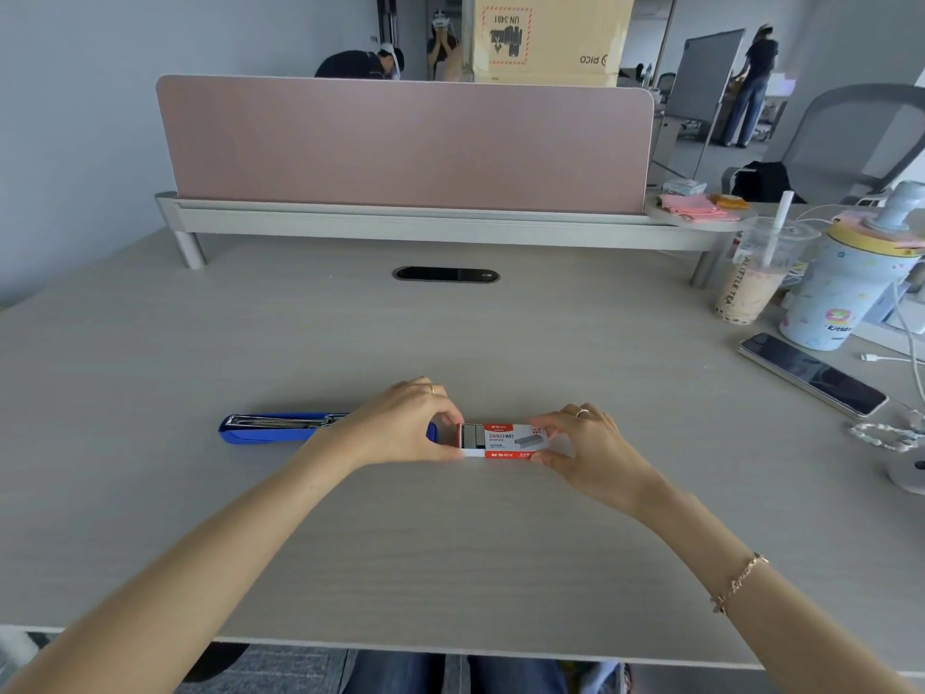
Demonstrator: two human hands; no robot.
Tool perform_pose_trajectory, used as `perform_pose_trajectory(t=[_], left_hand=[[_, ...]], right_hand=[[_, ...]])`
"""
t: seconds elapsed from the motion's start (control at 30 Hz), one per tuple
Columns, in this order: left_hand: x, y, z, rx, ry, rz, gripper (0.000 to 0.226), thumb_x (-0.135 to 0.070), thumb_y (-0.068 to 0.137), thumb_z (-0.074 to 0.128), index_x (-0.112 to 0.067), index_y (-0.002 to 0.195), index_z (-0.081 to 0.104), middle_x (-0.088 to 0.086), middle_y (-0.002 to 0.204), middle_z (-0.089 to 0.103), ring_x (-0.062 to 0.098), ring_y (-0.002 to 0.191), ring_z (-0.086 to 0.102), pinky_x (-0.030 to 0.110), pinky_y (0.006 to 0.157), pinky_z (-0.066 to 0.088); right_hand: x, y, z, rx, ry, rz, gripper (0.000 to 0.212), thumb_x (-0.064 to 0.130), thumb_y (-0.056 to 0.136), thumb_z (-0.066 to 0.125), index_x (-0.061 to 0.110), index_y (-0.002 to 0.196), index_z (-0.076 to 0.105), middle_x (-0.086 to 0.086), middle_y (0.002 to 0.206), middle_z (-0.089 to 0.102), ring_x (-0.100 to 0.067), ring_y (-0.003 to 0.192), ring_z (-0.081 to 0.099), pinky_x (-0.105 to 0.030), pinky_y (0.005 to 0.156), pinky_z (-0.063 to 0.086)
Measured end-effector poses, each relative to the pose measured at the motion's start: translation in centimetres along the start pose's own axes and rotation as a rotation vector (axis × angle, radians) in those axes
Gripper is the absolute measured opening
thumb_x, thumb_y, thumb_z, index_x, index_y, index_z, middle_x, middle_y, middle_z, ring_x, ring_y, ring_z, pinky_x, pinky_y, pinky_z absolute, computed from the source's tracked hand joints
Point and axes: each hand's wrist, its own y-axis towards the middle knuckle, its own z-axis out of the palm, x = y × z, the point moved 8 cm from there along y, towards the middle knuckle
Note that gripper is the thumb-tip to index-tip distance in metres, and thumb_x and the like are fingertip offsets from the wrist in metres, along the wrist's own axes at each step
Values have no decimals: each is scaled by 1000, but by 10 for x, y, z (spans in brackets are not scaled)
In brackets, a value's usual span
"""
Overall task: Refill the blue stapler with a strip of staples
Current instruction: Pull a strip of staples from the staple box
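The blue stapler lies flipped open on the desk at the left, its metal staple channel facing up; its right end is hidden behind my left hand. A red and white staple box sits in the middle of the desk. Its inner tray is slid partly out to the left, showing grey staple strips. My left hand pinches the tray end of the box. On the other side, my right hand grips the box's sleeve.
A pink divider stands at the back of the desk. At the right are a milk tea cup, a patterned bottle, a phone, a bead bracelet and cables. People stand beyond the divider.
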Motion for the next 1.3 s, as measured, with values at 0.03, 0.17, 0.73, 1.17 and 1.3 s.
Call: perform_pose_trajectory(t=[0.03, 0.17, 0.73, 1.17, 1.3], left_hand=[[2, -1, 0, 10, -1, -4, 37, -51, 77, 69, -28, 105, 68, -11, 98, 61, 7, 97, 48, 18, 75, 36], [7, -3, 1, 19, -15, -17, 35, -51, 76, 69, -30, 104, 67, -16, 95, 58, 4, 95, 46, 17, 72, 36], [1, 2, 0, 44, -22, 6, 29, -43, 75, 71, -36, 101, 60, -15, 111, 57, 6, 104, 47, 31, 90, 45], [8, 10, 3, 75, -201, -87, 12, -43, 85, 63, -31, 87, 66, -8, 108, 61, 8, 105, 52, 35, 97, 43], [13, 12, 1, 56, -253, -138, 14, -41, 85, 65, -27, 86, 66, -7, 108, 63, 10, 105, 54, 35, 97, 43]], right_hand=[[0, -1, 0, -2, 4, 1, 37, 27, 83, 63, 21, 119, 55, -5, 110, 61, -24, 106, 47, -31, 95, 34], [0, -1, -1, 1, 13, 14, 36, 27, 83, 63, 22, 117, 56, -4, 109, 61, -24, 106, 46, -31, 93, 34], [-2, -3, -2, -3, 45, 26, 37, 25, 82, 65, 24, 117, 57, -1, 108, 62, -22, 105, 47, -28, 90, 35], [1, -4, -3, -12, 10, 35, 36, 23, 81, 64, 21, 116, 57, -6, 109, 63, -25, 107, 48, -30, 91, 35], [2, -4, -2, -12, -11, 41, 37, 23, 82, 63, 22, 118, 56, -5, 111, 62, -25, 108, 48, -32, 92, 35]])
